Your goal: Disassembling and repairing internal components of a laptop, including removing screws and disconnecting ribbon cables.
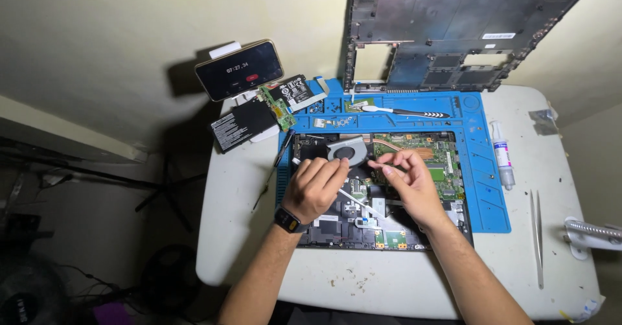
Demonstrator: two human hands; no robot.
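phone (240, 69): leaning far up-left of the board
left hand (315, 185): curling loosely over the board (379, 189), fingertips just below the fan (348, 150); a slip could be nicking parts
right hand (407, 181): pinching something tiny right of the fan; it could be dropping
tube (502, 155): lying right of the board

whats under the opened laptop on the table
A blue work mat lies under the opened laptop, showing past its top and right edges, and the mat rests on the white table. The mat beneath the laptop itself is covered, so anything there is hidden.
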